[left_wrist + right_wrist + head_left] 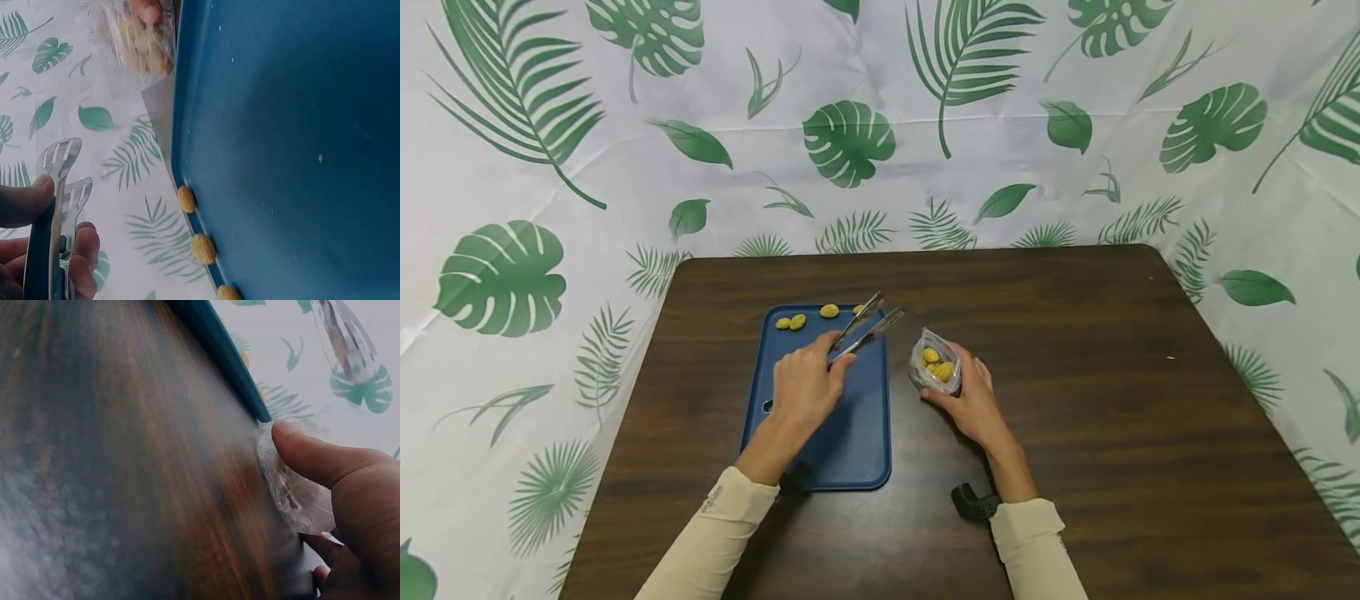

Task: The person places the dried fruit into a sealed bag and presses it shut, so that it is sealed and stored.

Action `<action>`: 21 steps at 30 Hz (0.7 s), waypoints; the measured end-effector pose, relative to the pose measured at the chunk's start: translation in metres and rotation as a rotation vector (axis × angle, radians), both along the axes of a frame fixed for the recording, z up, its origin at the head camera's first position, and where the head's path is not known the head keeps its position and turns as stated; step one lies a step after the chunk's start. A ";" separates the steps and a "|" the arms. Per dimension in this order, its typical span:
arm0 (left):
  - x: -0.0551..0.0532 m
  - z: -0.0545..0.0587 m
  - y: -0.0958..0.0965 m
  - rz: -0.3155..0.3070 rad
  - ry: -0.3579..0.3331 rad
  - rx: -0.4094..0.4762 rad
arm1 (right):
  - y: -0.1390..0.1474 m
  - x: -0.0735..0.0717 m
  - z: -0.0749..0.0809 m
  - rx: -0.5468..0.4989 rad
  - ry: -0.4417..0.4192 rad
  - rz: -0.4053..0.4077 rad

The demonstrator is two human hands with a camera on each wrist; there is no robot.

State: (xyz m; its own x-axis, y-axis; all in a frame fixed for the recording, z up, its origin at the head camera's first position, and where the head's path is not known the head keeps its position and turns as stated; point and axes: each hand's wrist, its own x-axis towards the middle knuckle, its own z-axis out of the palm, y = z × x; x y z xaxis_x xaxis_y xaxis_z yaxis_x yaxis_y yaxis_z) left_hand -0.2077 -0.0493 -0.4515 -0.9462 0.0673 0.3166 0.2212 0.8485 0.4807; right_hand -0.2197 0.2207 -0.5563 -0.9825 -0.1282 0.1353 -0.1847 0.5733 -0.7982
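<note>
The left hand (805, 379) is hiding the middle of the tongs (867, 332) and part of the blue tray (859, 446) beneath; only a handle end is peeping out near the wrist. Both sleeves (1033, 542) are running off the lower edge. The tongs are crossing in front of one yellow piece on the tray, leaving it partly covered; in the left wrist view another is being cut by the border. The right hand (972, 402) is gripping a clear plastic bag (918, 379), its fingers wrapping the side and masking some contents; whether the bottom is touching the table (1150, 375) cannot be told. The bag is sitting just right of the tray, mouth gaping upward, holding several yellow pieces (943, 372), count unclear. Four more pieces (797, 322) are lying along the tray's far edge. The left hand is holding the tongs, their tips standing apart.
</note>
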 end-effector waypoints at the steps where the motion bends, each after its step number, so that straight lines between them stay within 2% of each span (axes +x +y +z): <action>1: 0.000 0.001 -0.002 0.004 -0.001 -0.003 | 0.000 0.000 0.000 -0.003 0.007 0.002; 7: -0.003 0.003 -0.013 0.038 -0.006 -0.021 | -0.001 -0.002 -0.004 -0.005 0.029 0.007; 14: -0.004 0.002 -0.025 0.072 0.048 -0.017 | -0.002 -0.002 -0.003 -0.007 0.013 0.000; 21: -0.004 -0.001 -0.031 0.112 0.031 0.003 | 0.001 0.000 -0.002 0.001 0.025 0.006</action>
State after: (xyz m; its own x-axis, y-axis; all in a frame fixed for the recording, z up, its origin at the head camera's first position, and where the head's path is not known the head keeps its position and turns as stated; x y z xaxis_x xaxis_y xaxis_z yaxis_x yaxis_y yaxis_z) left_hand -0.2120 -0.0802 -0.4527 -0.9373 -0.0394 0.3463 0.1400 0.8674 0.4776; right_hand -0.2201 0.2213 -0.5583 -0.9779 -0.1346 0.1601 -0.2086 0.5731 -0.7925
